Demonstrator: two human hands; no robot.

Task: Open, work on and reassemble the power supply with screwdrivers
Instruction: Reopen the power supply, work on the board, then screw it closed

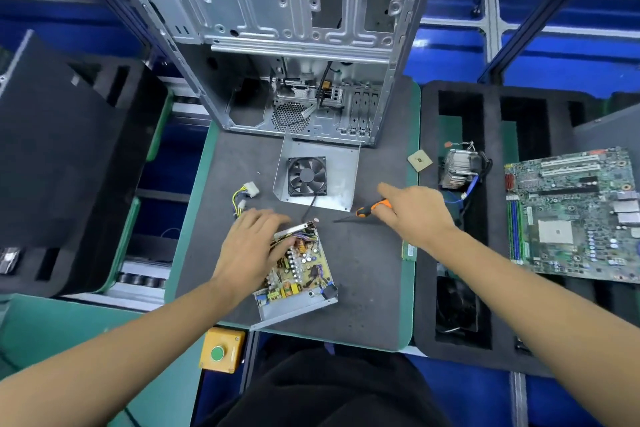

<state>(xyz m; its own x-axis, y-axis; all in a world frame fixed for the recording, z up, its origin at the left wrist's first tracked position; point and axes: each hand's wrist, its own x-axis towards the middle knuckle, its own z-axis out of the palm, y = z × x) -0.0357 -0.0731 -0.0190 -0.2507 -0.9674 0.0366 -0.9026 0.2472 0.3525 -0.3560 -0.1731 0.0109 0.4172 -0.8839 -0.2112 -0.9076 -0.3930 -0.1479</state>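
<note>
Seen from above, a person's two bare arms reach forward over a dark grey work mat (363, 288) edged in green. Nearest, below the mat's front edge, a yellow box with a green push button (217, 354) sits on the bench. On the mat lies the opened power supply (301, 274), its yellow circuit board exposed inside a shallow metal tray, turned at an angle. The left hand (254, 246) rests on the far left part of the board, fingers lightly bent and laid over the components; whether they pinch anything cannot be told. To the right, the right hand (412, 211) hovers over an orange-and-black screwdriver (367, 211) lying on the mat, fingers touching its handle, forefinger stretched forward; a closed hold on it is not evident. Just beyond the left hand lies a white connector with yellow wires (244, 196). Past the hands, the power supply's metal cover (343, 177) lies flat with its black fan (307, 176) facing up, a cable running back toward the board. A small square processor chip (419, 160) lies near the mat's right edge. Right of the mat, a black foam tray (491, 121) holds a finned heatsink (460, 168) and a green motherboard (571, 215). Farthest, an empty computer case (294, 31) stands open.
</note>
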